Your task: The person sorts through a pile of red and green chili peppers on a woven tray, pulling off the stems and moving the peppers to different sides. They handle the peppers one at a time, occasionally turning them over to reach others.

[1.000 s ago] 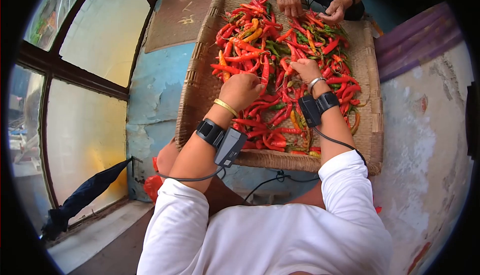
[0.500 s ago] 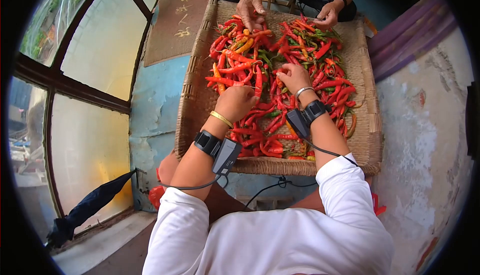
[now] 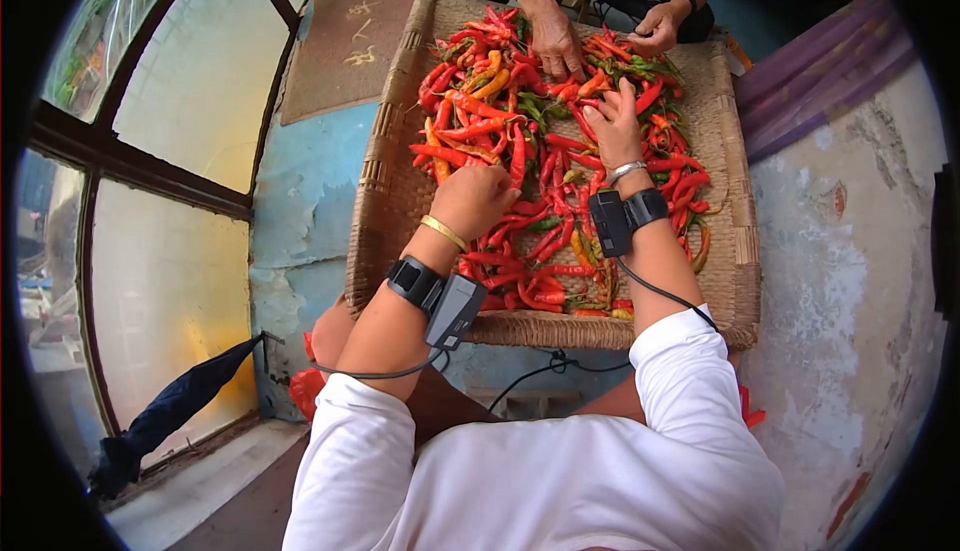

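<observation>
Red chili peppers [image 3: 545, 276], with some orange, yellow and green ones among them, lie heaped in a shallow woven tray [image 3: 400, 141]. My left hand [image 3: 474, 201] is closed in a fist over the left middle of the heap. Its curled fingers face away, so what they hold, if anything, is hidden. Farther up on the right, my right hand [image 3: 617, 129] is open, fingers apart, just over the peppers. It shows nothing in its grasp.
Across the tray a co-worker's one hand [image 3: 557, 41] reaches down into the peppers, and the other hand [image 3: 658, 29] is by the far right edge. Windows [image 3: 175, 301] and a folded umbrella [image 3: 185, 406] are on the left. A purple cloth [image 3: 820, 71] lies on the right.
My right hand has moved up and away from me, its fingers going from pinched to spread. The co-worker's hand on the left moved right and down onto the peppers. My left hand stays nearly still.
</observation>
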Tool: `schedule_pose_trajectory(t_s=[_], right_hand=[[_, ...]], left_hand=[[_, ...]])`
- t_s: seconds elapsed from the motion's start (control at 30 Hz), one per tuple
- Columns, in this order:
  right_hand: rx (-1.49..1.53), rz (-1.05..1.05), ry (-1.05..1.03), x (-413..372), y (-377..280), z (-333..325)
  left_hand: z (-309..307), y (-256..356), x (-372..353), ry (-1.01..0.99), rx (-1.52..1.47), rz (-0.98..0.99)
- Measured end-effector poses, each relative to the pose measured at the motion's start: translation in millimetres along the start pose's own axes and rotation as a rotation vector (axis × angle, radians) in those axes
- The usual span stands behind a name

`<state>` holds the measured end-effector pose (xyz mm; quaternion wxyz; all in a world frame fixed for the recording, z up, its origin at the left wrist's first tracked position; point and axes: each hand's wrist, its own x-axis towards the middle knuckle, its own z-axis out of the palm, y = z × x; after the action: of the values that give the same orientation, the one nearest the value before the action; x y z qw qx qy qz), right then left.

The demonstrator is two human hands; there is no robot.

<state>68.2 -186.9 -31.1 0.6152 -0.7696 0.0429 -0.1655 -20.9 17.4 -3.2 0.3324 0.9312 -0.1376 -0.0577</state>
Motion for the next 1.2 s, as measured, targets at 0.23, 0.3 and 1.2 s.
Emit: schedule_pose_trajectory(t_s=[0.23, 0.3, 1.2], right_hand=[[-0.777, -0.169, -0.417, -15.4, 21.7, 0.5], [-0.825, -0.290, -0.387, -21.9, 27.3, 5.9], [-1.054, -0.118, -0.518, -25.2, 9.7, 5.5]], left_hand=[[-1.8, 3.9, -0.6, -0.035, 0.002, -0.019], [-1.7, 3.2, -1.3, -0.034, -0.004, -0.018], [-0.2, 2.2, -1.4, -0.087, 0.051, 0.034]])
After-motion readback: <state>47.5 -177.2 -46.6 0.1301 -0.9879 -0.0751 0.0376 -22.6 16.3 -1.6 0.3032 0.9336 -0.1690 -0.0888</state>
